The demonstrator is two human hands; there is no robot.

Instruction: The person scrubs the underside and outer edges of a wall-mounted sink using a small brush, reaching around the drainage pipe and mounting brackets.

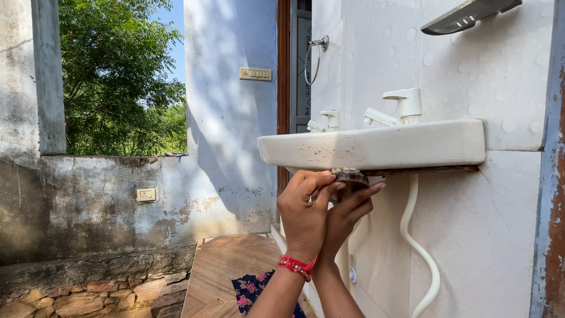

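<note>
My left hand and right hand both grip the rusty drain fitting under the white basin, whose inside I cannot see. White taps stand above; a white hose hangs beside.

Single head view looks up from below, close under the wall-mounted basin.
</note>
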